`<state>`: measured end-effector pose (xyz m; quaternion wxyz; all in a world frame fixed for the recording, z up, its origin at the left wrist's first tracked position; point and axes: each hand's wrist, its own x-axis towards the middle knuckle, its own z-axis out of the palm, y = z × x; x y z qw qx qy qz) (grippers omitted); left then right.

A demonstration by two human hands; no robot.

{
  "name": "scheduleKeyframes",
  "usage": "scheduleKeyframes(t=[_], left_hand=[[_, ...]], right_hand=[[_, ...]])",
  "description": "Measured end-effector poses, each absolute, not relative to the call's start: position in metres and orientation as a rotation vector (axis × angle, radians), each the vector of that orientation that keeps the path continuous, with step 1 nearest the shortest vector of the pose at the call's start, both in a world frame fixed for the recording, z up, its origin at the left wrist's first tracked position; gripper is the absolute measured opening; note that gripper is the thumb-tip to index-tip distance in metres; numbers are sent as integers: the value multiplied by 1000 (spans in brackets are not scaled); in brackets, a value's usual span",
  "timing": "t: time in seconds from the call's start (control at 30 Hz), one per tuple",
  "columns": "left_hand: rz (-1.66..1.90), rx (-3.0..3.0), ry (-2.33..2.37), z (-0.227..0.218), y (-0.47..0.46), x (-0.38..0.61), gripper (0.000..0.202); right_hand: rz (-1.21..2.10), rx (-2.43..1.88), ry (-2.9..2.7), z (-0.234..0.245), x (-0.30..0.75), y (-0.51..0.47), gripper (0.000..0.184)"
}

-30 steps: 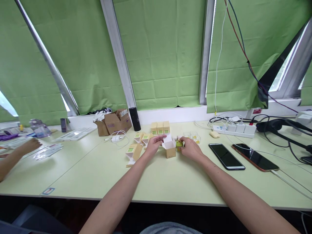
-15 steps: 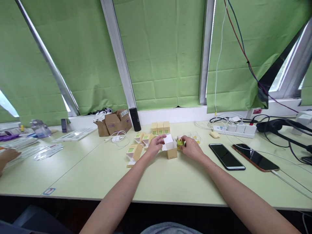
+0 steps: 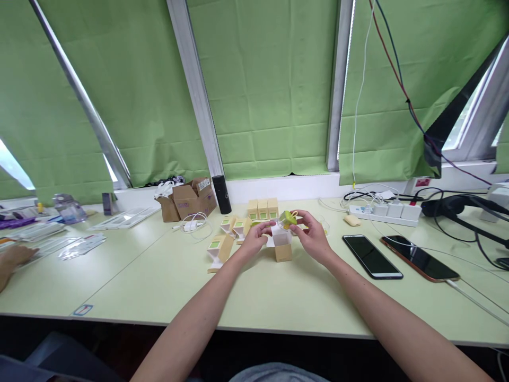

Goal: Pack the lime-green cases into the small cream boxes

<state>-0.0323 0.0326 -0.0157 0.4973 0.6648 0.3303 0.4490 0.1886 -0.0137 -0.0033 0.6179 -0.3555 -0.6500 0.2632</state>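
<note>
A small open cardboard box (image 3: pixel 283 252) with a white inside stands upright on the table in front of me. My left hand (image 3: pixel 255 239) is closed at its left side, fingertips on a white flap. Just above the box's opening, my right hand (image 3: pixel 312 237) pinches a small green object with a yellow loop (image 3: pixel 287 218); its exact kind is too small to tell. Behind my left hand are several small boxes with green labels: a row of upright ones (image 3: pixel 263 210) and a few with open flaps, such as the nearest open box (image 3: pixel 220 251).
Clear plastic pieces (image 3: pixel 326 227) lie behind my right hand. Two phones (image 3: pixel 372 257) and a power strip (image 3: pixel 384 215) with cables are to the right. A large cardboard box (image 3: pixel 194 199) and a black cylinder (image 3: pixel 221 194) stand at the back. Another person's hand (image 3: pixel 16 257) rests at far left.
My right hand has lifted the green object from beside the box to above its opening. My left hand stays at the flap. The view has shifted slightly.
</note>
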Motion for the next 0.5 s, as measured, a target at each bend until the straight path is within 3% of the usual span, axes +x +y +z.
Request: scheduleKeyframes(t=[0.5], left_hand=[[1077,1634,754,-18,34,-34,72]], right_hand=[[390,-988,-1747,-10,195,-10,35]])
